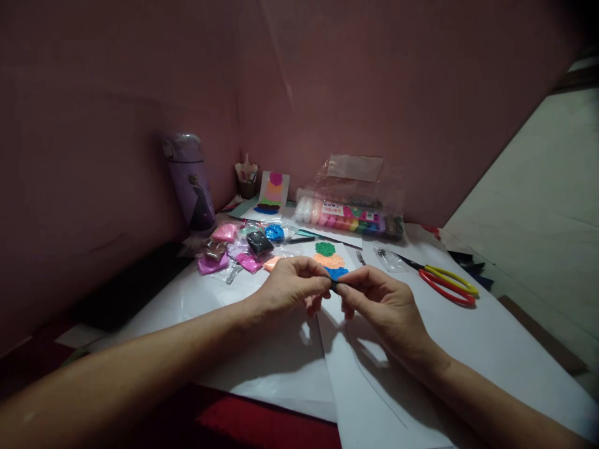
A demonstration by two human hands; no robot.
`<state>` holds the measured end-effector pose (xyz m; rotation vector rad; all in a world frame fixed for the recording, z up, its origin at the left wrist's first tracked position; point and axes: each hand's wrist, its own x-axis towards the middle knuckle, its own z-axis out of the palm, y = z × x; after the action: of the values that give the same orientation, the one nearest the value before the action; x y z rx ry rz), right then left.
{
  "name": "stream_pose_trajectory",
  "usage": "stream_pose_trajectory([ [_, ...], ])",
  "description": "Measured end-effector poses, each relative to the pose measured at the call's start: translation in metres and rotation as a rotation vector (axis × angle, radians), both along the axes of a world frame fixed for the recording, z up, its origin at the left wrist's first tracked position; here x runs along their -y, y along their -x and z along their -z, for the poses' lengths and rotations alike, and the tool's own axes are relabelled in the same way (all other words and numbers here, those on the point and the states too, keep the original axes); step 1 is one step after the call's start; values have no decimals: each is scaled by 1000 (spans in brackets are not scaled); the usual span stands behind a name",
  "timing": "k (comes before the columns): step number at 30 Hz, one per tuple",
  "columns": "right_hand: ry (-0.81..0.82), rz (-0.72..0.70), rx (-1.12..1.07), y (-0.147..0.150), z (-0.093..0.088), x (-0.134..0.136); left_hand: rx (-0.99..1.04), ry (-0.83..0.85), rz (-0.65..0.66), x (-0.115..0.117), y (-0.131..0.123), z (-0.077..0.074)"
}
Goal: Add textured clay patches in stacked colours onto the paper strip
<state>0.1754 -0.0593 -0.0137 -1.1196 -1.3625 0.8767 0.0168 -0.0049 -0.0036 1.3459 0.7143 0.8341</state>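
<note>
My left hand (292,285) and my right hand (381,305) meet above white paper sheets (468,337). Both pinch a small dark piece of clay (334,285) between thumbs and fingertips. Just behind the hands lies a card with green, orange and blue clay shapes (330,259), partly hidden by my fingers. Several small bags of coloured clay (238,246) lie to the left of it: pink, brown, black, blue and purple.
Red and yellow scissors (447,282) lie on the right. A clear pack of coloured clay bars (350,215) stands at the back, next to a second clay card (272,192), a cup of sticks (246,178) and a purple bottle (191,184). Pink walls close the corner.
</note>
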Motion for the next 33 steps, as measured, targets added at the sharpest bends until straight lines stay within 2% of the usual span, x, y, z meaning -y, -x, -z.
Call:
stream_pose_trajectory([
  [5, 8, 126, -150, -8, 6, -9, 83, 4, -80, -5, 3, 4],
  [9, 38, 160, -179, -9, 7, -11, 139, 28, -90, -7, 7, 5],
  [17, 85, 58, -145, -2, 4, -6, 48, 67, 80, -5, 6, 5],
  [24, 37, -53, -73, 2, 2, 0, 32, 12, 72, -6, 6, 9],
  [29, 27, -35, -68, 5, 1, 1, -14, -44, 127, -3, 4, 3],
  [33, 48, -41, -83, 2, 3, -1, -24, -44, 84, -3, 3, 2],
])
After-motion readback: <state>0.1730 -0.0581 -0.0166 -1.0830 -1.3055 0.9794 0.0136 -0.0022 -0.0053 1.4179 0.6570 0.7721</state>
